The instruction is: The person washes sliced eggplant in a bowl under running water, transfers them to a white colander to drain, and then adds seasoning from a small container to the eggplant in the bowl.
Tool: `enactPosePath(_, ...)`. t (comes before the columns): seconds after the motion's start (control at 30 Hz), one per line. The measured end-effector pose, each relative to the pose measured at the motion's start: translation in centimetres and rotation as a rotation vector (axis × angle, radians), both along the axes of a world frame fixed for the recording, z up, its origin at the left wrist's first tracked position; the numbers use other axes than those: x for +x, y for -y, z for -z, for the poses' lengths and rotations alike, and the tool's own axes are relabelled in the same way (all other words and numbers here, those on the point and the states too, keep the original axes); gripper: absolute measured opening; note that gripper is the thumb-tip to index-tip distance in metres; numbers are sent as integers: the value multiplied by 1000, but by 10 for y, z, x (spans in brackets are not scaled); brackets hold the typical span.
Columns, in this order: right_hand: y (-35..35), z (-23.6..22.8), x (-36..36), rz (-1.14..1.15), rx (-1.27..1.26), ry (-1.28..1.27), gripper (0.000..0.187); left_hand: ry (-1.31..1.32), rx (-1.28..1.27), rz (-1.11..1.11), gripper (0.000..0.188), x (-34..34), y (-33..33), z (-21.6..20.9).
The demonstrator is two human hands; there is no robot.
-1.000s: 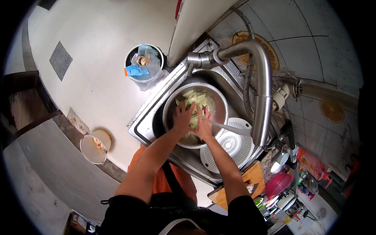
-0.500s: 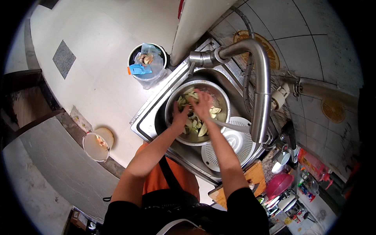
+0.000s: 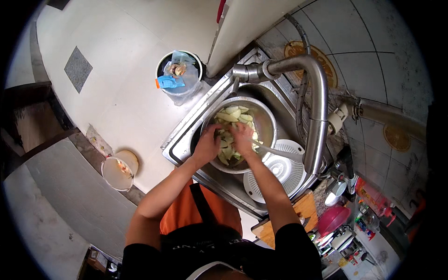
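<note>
A round steel bowl (image 3: 267, 122) stands in the steel sink (image 3: 186, 140) and holds several pale green vegetable pieces (image 3: 231, 114) in water. My left hand (image 3: 208, 143) reaches over the bowl's near-left rim, fingers down among the pieces. My right hand (image 3: 242, 138) is in the middle of the bowl, fingers spread on the pieces. Whether either hand grips any piece cannot be told. A bent steel tap (image 3: 313, 88) arches over the sink from the right, its spout above the bowl's far rim.
A white perforated strainer (image 3: 282, 170) lies in the sink right of the bowl. A wooden cutting board (image 3: 305, 210) sits on the counter's near right, with a pink bowl (image 3: 333, 219) beside it. On the floor stand a black bin (image 3: 179, 74) and a small white bucket (image 3: 119, 170).
Both hands have shifted from the bowl's far part toward its near side. More of the vegetable pieces at the far rim now show. The view has tilted slightly.
</note>
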State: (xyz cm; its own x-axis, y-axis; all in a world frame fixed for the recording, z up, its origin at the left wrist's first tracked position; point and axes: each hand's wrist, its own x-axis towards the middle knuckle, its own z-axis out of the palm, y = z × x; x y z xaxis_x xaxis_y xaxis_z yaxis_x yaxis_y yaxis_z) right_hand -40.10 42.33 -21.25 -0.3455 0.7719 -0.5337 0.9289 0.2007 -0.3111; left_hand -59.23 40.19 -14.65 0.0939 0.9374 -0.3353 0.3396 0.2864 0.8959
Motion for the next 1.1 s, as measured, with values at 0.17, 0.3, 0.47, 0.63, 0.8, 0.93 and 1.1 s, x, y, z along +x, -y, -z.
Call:
enactPosePath(0.17,-27,-12,31,547,-26,-343,71,-215,164,157,22,-17,7,-21)
enactPosePath(0.3,-13,7,-47,328,284,-166,71,-507,199,251,54,-9,5,-32)
enactPosePath(0.47,1,-14,-6,-439,54,44,81,-549,-88,323,74,-5,-18,-13)
enactPosePath(0.63,21,-25,-19,-32,148,26,77,-556,-108,359,66,1,-21,-8)
enactPosePath(0.8,-1,-35,39,140,306,49,75,-388,4,422,70,28,-5,26)
enactPosePath(0.93,23,23,2,601,458,134,75,-340,-161,-189,71,88,-10,75)
enactPosePath(1.1,12,12,19,330,123,-472,44,464,-624,-402,57,68,-31,105)
